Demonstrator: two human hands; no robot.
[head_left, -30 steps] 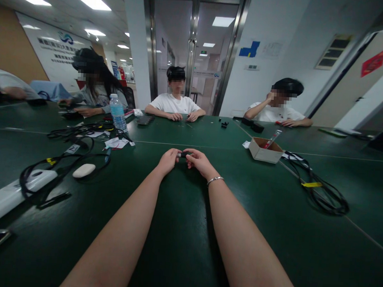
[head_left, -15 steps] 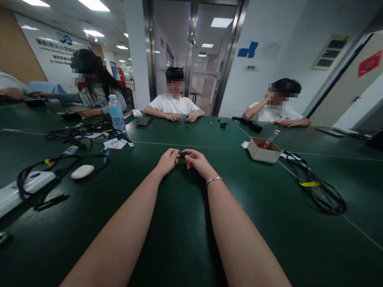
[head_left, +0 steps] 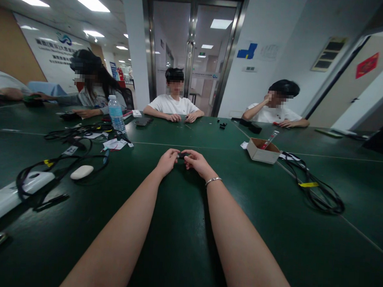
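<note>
Almost nothing had moved since the earlier pictures: your two hands stayed together in the same spot, and only your head tipped a tiny bit.

From the head camera, your left hand (head_left: 167,161) and your right hand (head_left: 195,162) met far out on the green bench (head_left: 179,245). Both had their fingers curled in, pinching a small black part (head_left: 182,155) between the fingertips. It sat just above the bench, right between your hands. It was too small to tell what it was, or whether its pieces were joined yet. So I think the work on it was in the middle, not finished, since you had not let go of it.

A silver bracelet (head_left: 214,180) sat on your right wrist. To the right stood a small cardboard box (head_left: 262,150), well apart from your hands, with black cables (head_left: 317,193) past it. To the left lay a white oval thing (head_left: 81,172) and a water bottle (head_left: 116,113). Other people sat at the far side, their hands near their own small parts.
</note>
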